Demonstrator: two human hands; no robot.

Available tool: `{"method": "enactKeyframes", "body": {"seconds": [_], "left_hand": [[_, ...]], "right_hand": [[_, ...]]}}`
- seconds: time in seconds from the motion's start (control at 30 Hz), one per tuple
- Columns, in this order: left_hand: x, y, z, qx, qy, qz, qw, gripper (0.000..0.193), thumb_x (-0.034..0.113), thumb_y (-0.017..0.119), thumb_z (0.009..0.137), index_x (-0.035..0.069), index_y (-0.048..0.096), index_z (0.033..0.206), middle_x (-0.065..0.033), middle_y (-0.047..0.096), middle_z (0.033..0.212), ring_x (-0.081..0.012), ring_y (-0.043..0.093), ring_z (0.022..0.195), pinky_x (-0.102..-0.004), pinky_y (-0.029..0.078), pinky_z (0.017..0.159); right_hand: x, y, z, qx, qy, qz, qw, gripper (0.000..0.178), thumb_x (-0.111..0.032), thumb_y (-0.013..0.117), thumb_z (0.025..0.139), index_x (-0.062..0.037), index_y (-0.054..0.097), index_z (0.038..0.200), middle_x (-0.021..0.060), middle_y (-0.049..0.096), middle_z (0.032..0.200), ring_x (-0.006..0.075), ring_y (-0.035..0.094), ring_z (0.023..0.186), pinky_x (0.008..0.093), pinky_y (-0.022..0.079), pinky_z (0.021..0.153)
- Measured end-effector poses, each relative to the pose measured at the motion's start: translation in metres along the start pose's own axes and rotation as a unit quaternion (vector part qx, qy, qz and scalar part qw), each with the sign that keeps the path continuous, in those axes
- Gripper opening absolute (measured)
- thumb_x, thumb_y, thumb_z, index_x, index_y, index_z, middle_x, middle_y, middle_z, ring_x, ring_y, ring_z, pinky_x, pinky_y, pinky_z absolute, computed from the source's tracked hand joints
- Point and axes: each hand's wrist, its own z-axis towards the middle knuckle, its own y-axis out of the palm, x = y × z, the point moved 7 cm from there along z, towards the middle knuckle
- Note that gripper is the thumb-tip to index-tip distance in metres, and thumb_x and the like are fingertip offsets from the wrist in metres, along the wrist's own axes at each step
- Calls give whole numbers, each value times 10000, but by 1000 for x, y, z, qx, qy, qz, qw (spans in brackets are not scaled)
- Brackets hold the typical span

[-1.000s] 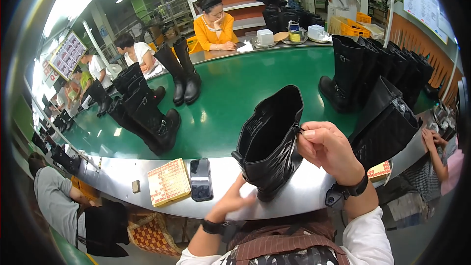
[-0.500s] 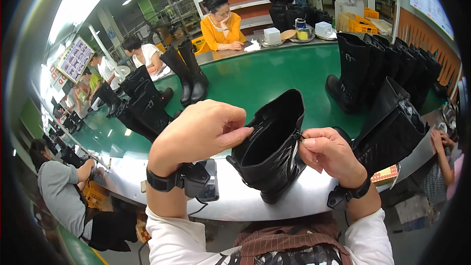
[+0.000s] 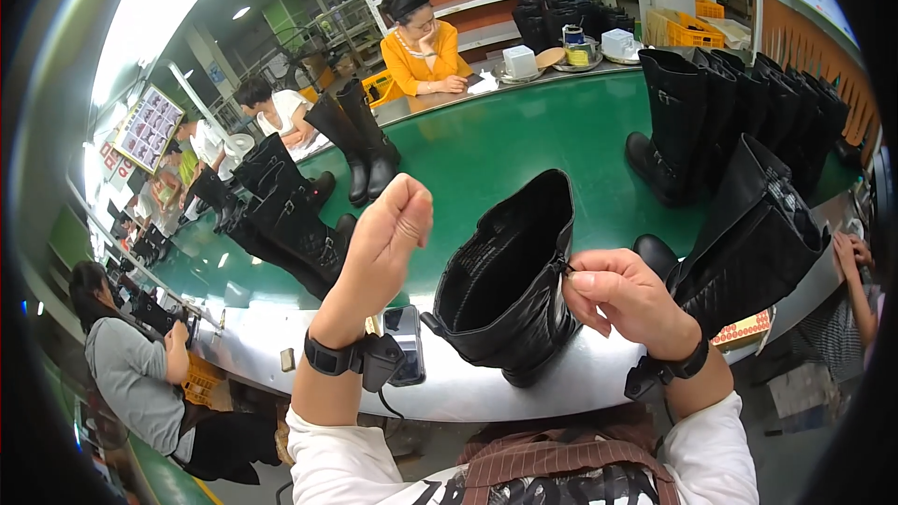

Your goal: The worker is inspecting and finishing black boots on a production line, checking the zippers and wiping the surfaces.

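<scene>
A tall black boot [image 3: 500, 318] stands on the metal strip in front of me, its top gaping toward me. At the rim's right side, my right hand [image 3: 622, 295] pinches a small black zipper pull [image 3: 567, 267] between thumb and forefinger. My left hand [image 3: 398, 220] is raised to the left of the boot, apart from it, with the fingers curled in. Whatever those fingers may hold is hidden. Close to my right hand, another black boot [image 3: 748, 252] leans with its open top toward the right.
Black boots [image 3: 687, 122] stand in a row at right; more [image 3: 290, 224] stand at left on the green table [image 3: 505, 131]. A phone [image 3: 404, 346] lies beside my left wrist. Co-workers sit across [image 3: 426, 47], at left [image 3: 140, 355] and at right [image 3: 847, 290].
My left hand has moved left and up, off the boot's rim, and its fingers have curled in. The right hand keeps its pinch at the rim.
</scene>
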Motion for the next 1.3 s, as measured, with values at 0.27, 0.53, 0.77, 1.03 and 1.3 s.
{"method": "enactKeyframes", "body": {"seconds": [0.27, 0.53, 0.77, 1.03, 1.3], "left_hand": [[17, 29, 8, -240, 22, 212, 947, 363, 199, 566, 950, -26, 413, 709, -118, 320, 610, -228, 305, 561, -341, 332, 518], [-8, 50, -9, -222, -79, -101, 967, 365, 231, 552, 972, 40, 446, 680, 8, 401, 627, -137, 319, 570, -286, 296, 530], [-33, 53, -12, -71, -68, -440, 893, 399, 299, 446, 1012, 109, 356, 674, 37, 298, 635, -97, 294, 660, -234, 273, 614], [-35, 37, -52, 37, 10, -386, 922, 268, 307, 453, 997, 68, 441, 877, -30, 405, 803, -153, 400, 767, -278, 344, 751], [-87, 78, -140, 36, -49, -186, 981, 1008, 382, 872, 632, -4, 318, 1381, -124, 443, 1321, -202, 420, 1232, -378, 343, 1026]], "right_hand": [[2, 2, 1, 7, 1, 7, 1000, 343, -229, 459, 985, -30, 541, 718, -9, 477, 583, 51, 419, 478, 207, 327, 482], [9, 2, -5, -1, 1, 20, 1000, 347, -241, 456, 993, -29, 535, 730, -10, 474, 597, 47, 417, 480, 208, 324, 485], [11, -2, -9, 29, -21, 48, 998, 336, -230, 462, 980, -55, 468, 693, -2, 445, 580, 61, 384, 450, 216, 297, 458], [12, -4, -14, 14, -49, 78, 996, 316, -209, 454, 989, -40, 471, 723, 14, 457, 624, 68, 396, 489, 221, 319, 473], [13, -2, -17, 21, -43, 51, 998, 311, -217, 456, 988, -41, 497, 735, -3, 455, 619, 60, 398, 499, 216, 317, 462]]}}
